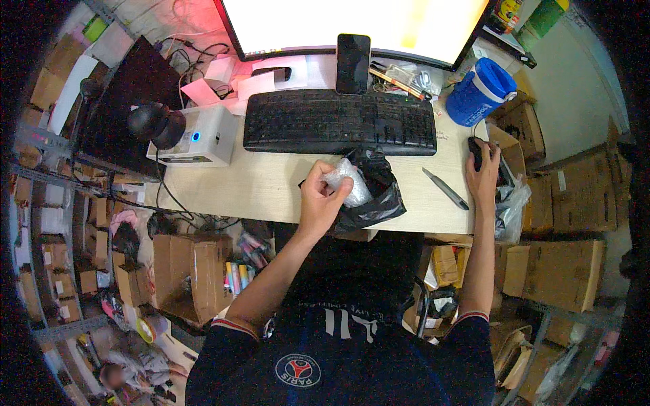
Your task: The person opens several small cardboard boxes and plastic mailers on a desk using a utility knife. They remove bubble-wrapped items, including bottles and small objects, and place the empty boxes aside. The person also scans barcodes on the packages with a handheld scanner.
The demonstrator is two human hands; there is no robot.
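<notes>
My left hand [325, 195] grips a bundle of clear bubble wrap [350, 183] between thumb and fingers; what is inside it cannot be made out. Around and under the bundle spreads a crumpled black plastic bag [381, 203], near the front edge of the desk. My right hand [482, 167] rests over a black computer mouse [476, 152] at the desk's right edge. Between the bag and that hand lies a grey utility knife [446, 189]. Just beyond the bag is a black keyboard [335, 122].
A smartphone [353, 63] stands upright before the monitor [355, 25]. A blue jug [480, 91] stands at the back right. On the left is a white box-shaped device [203, 137] with a lit blue button. Cardboard boxes [177, 274] crowd the floor. Another person [132, 370] is at lower left.
</notes>
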